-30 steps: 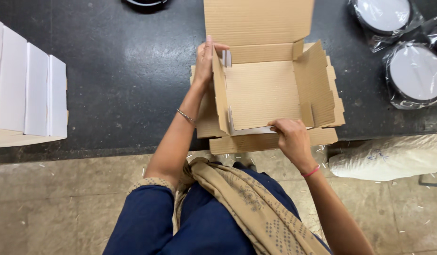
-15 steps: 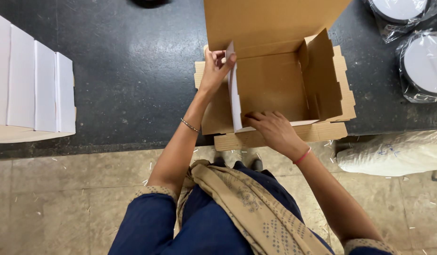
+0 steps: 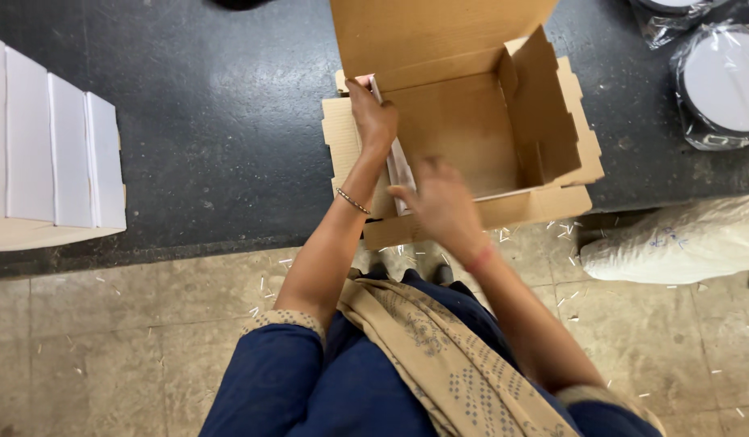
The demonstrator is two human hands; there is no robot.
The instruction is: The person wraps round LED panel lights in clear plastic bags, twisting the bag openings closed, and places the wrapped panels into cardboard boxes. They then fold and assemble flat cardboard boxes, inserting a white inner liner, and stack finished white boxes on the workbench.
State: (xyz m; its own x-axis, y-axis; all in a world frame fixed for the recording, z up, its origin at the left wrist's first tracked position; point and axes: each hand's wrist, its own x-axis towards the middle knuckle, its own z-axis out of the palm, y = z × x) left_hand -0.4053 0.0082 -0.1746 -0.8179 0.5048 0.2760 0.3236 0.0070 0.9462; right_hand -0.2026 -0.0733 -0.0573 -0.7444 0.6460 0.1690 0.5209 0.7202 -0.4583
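A brown cardboard box (image 3: pixel 463 121) stands half folded at the front edge of a dark counter (image 3: pixel 220 137), its lid flap raised at the back and its right wall upright. My left hand (image 3: pixel 373 117) grips the top of the box's left side flap, which is turned up on edge and shows its white inner face. My right hand (image 3: pixel 439 202), blurred with motion, presses against the near end of that same flap at the box's front left corner. A thin bangle sits on my left wrist and a red thread on my right.
Stacked white flat cartons (image 3: pixel 50 154) lie on the counter at the left. Round white discs in clear plastic wrap (image 3: pixel 718 77) rest at the right. A white filled sack (image 3: pixel 682 243) lies below the counter at the right. The tiled floor (image 3: pixel 131 340) is strewn with small scraps.
My right hand has moved from the box's front edge leftward to the left side flap. The left flap has been raised upright, with my left hand staying on its top.
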